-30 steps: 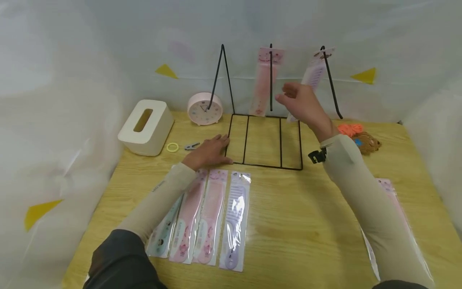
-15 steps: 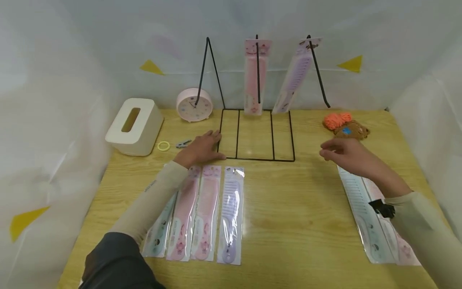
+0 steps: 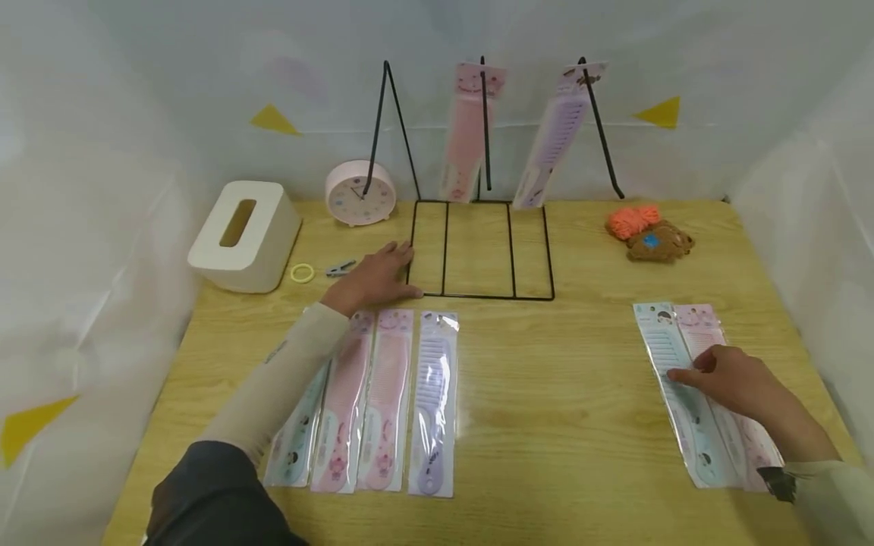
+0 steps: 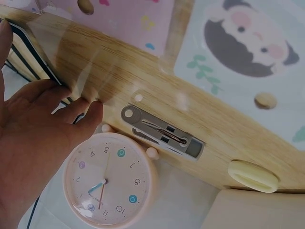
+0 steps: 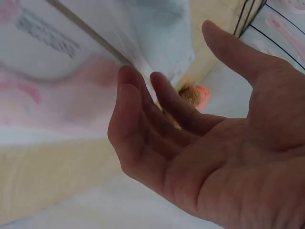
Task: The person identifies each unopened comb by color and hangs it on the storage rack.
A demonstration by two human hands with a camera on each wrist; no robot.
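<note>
My left hand [image 3: 379, 277] rests on the left side of a black wire rack [image 3: 478, 296], fingers spread, nothing gripped. A packaged pink comb [image 3: 466, 136] and a packaged purple comb [image 3: 556, 140] hang from the rack's hooks; its left hook carries nothing. Over two packaged combs on the right, one light blue [image 3: 696, 428] and one pink [image 3: 699, 322], hovers my right hand [image 3: 740, 383]. In the right wrist view its thumb [image 5: 233, 52] stands apart from the loosely bent fingers. Whether a fingertip touches the packs I cannot tell.
More packaged combs lie at front left, including a purple one [image 3: 433, 402] and a pink one [image 3: 385, 402]. A tissue box [image 3: 256, 254], a pink clock [image 3: 362, 197], a yellow ring [image 3: 303, 274] and a clip [image 4: 162, 131] are left; orange yarn [image 3: 633, 221] sits back right.
My right hand has moved from beside the hanging purple comb down and right to the packaged combs. The left hand stays on the rack. The head view has shifted slightly.
</note>
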